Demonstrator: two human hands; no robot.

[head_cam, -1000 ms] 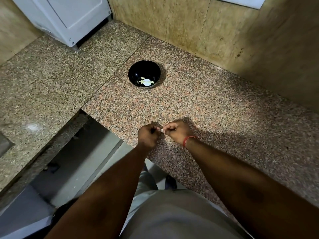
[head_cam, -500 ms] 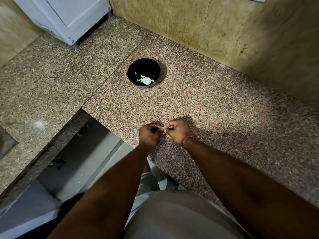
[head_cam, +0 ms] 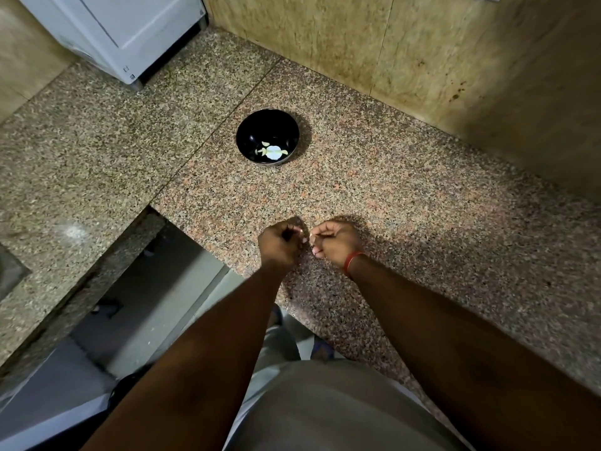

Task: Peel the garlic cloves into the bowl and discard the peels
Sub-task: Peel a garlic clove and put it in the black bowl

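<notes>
A black bowl (head_cam: 250,131) stands on the granite counter (head_cam: 439,222), with a few pale garlic pieces (head_cam: 273,152) in its bottom. Well in front of it, near the counter's front edge, my left hand (head_cam: 279,244) and my right hand (head_cam: 336,242) hover with curled fingers and a narrow gap between them. A small pale garlic clove (head_cam: 303,239) shows at my left fingertips, mostly hidden. Pale bits, apparently peel (head_cam: 313,236), sit at my right fingertips. A red band circles my right wrist.
A white appliance (head_cam: 123,30) stands at the back left corner. A stained tiled wall (head_cam: 422,60) runs behind the counter. Left of my arms the counter is cut away, with the floor (head_cam: 146,304) below. A dark recess (head_cam: 9,275) sits at the left edge.
My hands were pressed together on the clove; now they have drawn slightly apart. The view has shifted a little; the bowl has not moved.
</notes>
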